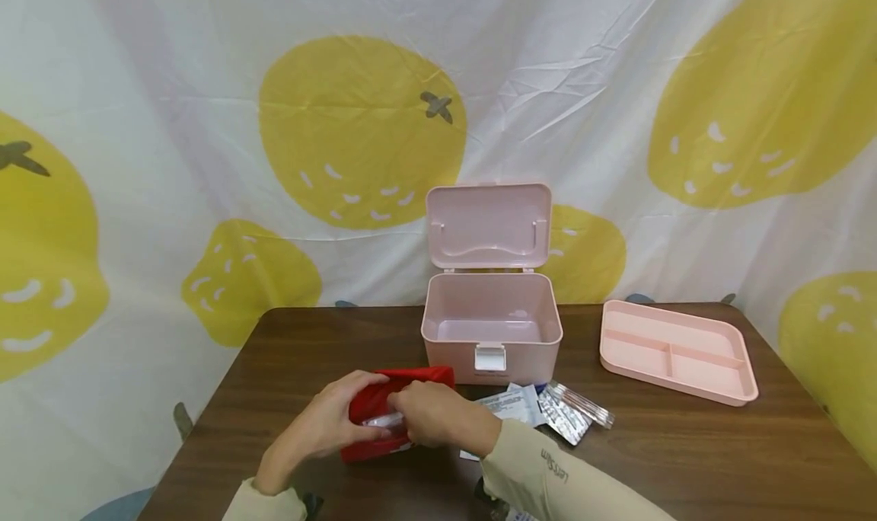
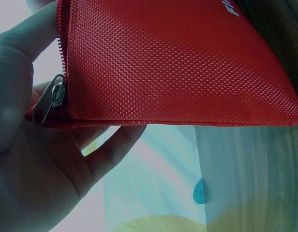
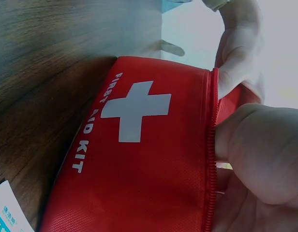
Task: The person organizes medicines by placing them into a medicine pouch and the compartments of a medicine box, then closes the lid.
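Note:
A red zippered first aid pouch (image 1: 368, 401) is held low over the table, its zip undone. The left hand (image 1: 327, 420) grips it at one end, thumb on one side and fingers on the other. In the left wrist view the zip pull (image 2: 53, 97) hangs by that thumb. The right hand (image 1: 438, 413) reaches into the mouth of the pouch. Its thumb and fingers go behind the front wall (image 3: 154, 169), marked with a white cross, so their grip is hidden. A whitish packet (image 1: 385, 421) shows in the opening beside the right fingers.
An open pink box (image 1: 452, 359) with its lid raised stands behind the pouch. A pink divided tray (image 1: 633, 341) lies at the right. White packets (image 1: 515, 405), a silver blister pack (image 1: 565, 419) and thin wrapped sticks (image 1: 582, 404) lie before the box. A patterned cloth hangs behind.

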Tool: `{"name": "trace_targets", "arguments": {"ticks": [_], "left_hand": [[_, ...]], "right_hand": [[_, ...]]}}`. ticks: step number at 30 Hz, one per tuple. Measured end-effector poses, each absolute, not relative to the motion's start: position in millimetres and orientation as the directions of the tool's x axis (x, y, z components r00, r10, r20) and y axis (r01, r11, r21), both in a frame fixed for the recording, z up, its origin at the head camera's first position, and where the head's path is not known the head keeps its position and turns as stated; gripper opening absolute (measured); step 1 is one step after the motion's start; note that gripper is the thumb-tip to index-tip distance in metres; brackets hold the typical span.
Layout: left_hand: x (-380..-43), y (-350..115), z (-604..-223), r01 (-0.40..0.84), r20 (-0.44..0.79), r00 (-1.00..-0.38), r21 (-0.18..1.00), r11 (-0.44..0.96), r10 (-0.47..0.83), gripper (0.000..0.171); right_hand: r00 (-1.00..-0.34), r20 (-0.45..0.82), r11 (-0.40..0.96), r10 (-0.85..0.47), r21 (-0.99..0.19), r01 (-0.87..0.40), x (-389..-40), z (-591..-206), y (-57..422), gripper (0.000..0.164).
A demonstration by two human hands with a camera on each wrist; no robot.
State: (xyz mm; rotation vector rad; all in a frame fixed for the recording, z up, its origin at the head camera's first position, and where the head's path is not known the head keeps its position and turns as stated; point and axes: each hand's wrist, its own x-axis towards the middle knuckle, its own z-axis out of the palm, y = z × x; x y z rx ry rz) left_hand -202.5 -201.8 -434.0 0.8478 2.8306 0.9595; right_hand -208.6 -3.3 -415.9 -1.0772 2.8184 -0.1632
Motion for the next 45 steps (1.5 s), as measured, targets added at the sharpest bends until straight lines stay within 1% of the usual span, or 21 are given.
{"name": "trace_targets", "arguments": {"ticks": [3,7,13,18,24,28,32,36,40,43,45], "left_hand": [[-202.5,-202.2,-433.8,0.489,0.139,-0.85,0.566,0.664,0.508,0.062],[-202.3,-202.6,-433.3,0.481,0.131,-0.854,0.568,0.667,0.504,0.063],[-202.7,-203.4,-433.9,0.481,0.125,-0.851,0.575,0.662,0.51,0.064],[-202.7,-205.0,-435.4,0.469,0.124,-0.856,0.596,0.652,0.503,0.065],[-202.5,-206.4,-434.8,0.469,0.126,-0.856,0.598,0.65,0.501,0.067],[-202.9,-207.6,-432.7,0.455,0.113,-0.859,0.615,0.645,0.499,0.067],[-203.9,-208.5,-432.7,0.455,0.111,-0.859,0.615,0.644,0.5,0.067],[-204.6,-208.2,-433.7,0.449,0.102,-0.859,0.619,0.644,0.501,0.068],[-204.4,-207.3,-434.9,0.431,0.087,-0.863,0.639,0.637,0.497,0.067],[-203.8,-207.1,-435.9,0.419,0.08,-0.868,0.648,0.636,0.49,0.067],[-203.5,-207.4,-436.2,0.41,0.075,-0.872,0.651,0.639,0.484,0.067]], "right_hand": [[-0.728,-0.029,0.726,-0.685,-0.1,-0.68,-206.9,-416.5,-2.5,0.026],[-0.717,0.007,0.715,-0.697,-0.071,-0.696,-204.9,-415.2,-1.0,0.028],[-0.672,0.057,0.668,-0.738,-0.075,-0.74,-202.7,-408.6,4.8,0.032],[-0.609,0.126,0.59,-0.783,-0.163,-0.791,-203.7,-399.0,17.4,0.026],[-0.542,0.269,0.486,-0.796,-0.249,-0.838,-205.5,-388.3,37.4,0.018],[-0.545,0.313,0.45,-0.778,-0.328,-0.831,-209.8,-383.3,47.5,0.017],[-0.567,0.324,0.438,-0.758,-0.391,-0.809,-212.4,-379.5,57.8,0.015],[-0.568,0.342,0.409,-0.749,-0.436,-0.802,-211.0,-379.2,72.0,0.013],[-0.554,0.362,0.349,-0.75,-0.495,-0.796,-209.8,-387.4,90.2,0.011],[-0.552,0.351,0.321,-0.756,-0.537,-0.78,-209.2,-396.8,102.7,0.009],[-0.556,0.311,0.324,-0.771,-0.559,-0.763,-209.3,-403.3,109.2,0.008]]}}
